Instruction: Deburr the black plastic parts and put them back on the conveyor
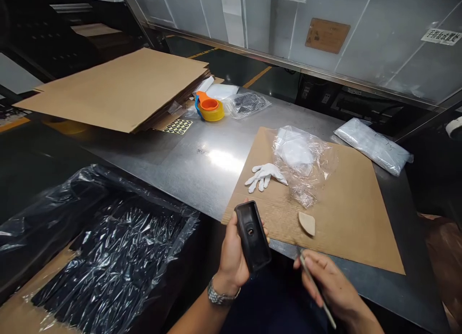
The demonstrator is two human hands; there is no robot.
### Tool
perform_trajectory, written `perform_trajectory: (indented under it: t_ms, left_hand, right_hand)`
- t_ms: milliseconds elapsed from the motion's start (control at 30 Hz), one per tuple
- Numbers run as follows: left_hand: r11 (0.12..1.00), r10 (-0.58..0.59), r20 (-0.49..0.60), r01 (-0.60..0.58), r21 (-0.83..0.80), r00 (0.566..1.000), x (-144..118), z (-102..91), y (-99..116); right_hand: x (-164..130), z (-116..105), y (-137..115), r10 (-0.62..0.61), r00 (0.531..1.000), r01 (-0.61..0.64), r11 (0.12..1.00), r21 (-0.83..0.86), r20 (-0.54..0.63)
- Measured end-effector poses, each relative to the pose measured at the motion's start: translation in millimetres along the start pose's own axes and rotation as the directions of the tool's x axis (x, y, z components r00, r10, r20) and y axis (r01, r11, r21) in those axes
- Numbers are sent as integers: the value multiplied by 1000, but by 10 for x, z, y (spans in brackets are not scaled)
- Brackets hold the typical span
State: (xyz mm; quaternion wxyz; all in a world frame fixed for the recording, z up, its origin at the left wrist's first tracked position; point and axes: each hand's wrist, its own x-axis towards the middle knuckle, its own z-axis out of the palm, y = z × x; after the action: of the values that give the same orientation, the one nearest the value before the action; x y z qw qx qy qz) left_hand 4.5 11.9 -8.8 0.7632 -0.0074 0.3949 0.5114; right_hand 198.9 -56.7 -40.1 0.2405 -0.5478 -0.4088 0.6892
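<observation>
My left hand (233,252) is closed around a black hollow rectangular part (251,235), its open side facing me and a small hole in its floor. To the right, my right hand (328,281) grips a thin pale-handled tool (317,293) like a pen; its dark tip is blurred. The two hands are apart, both in front of the table's near edge. Beyond them, on a cardboard sheet (353,213), lie a beige wedge-shaped pad (306,224), a white glove (265,175) and a crumpled clear plastic bag (303,156) with something white inside.
At the lower left stands a box lined with black plastic (104,257), holding many wrapped dark items. Flat cardboard (133,88) is stacked on the metal table's (173,165) left end, near a tape dispenser (211,108) and a sticker sheet (178,126). A plastic-wrapped packet (373,144) lies right.
</observation>
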Motion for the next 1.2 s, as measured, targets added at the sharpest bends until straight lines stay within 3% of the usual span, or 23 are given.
perform_trajectory:
  t_ms: [33, 67, 133, 200, 300, 367, 433, 467, 533, 600, 767, 900, 1067, 1200]
  left_hand:
    - [999, -47, -9, 47, -13, 999, 10, -5, 1]
    - [995, -94, -13, 94, -24, 995, 15, -10, 1]
    - [985, -171, -10, 170, -37, 985, 12, -19, -6]
    - [971, -235, 3, 235, -36, 972, -2, -24, -20]
    - [949, -315, 29, 315, -15, 949, -24, -26, -45]
    - [936, -352, 52, 353, -8, 934, -32, -24, -62]
    - [917, -398, 71, 398, 4, 915, -38, -22, -83]
    - [903, -429, 80, 430, 13, 900, -41, -20, -96]
    - [871, -491, 96, 491, 23, 866, -51, -14, -126]
    - [850, -525, 116, 527, 12, 843, -64, -6, -160]
    - [854, -502, 189, 518, -44, 844, -98, 0, -241]
    - [861, -498, 139, 507, -38, 856, -111, 1, -292]
    - [769, -621, 220, 639, -15, 753, -139, 30, -305]
    - [770, -630, 210, 636, 49, 748, -160, 8, -319]
  right_hand:
    - [30, -130, 9, -68, 983, 37, 983, -177, -170]
    - [69, -267, 26, -158, 932, 28, 928, -371, -325]
    - [165, -523, 84, -330, 790, -92, 770, -632, -517]
    - [255, -704, 152, -434, 683, -181, 679, -712, -588]
    - [305, -744, 181, -539, 612, -183, 615, -767, -578]
    - [253, -598, 102, -595, 616, -119, 578, -807, -517]
    - [143, -340, -55, -651, 659, 56, 541, -839, -376]
    - [79, -189, -151, -688, 682, 218, 515, -829, -248]
    - [-35, 110, -343, -731, 682, 472, 430, -770, 11]
    - [-102, 339, -492, -713, 682, 569, 378, -730, 162]
    - [-88, 490, -592, -634, 722, 583, 341, -738, 277]
    - [-52, 441, -577, -572, 753, 577, 339, -743, 324]
    - [-13, 400, -606, -577, 755, 574, 351, -740, 312]
    - [60, 305, -617, -595, 747, 579, 362, -731, 296]
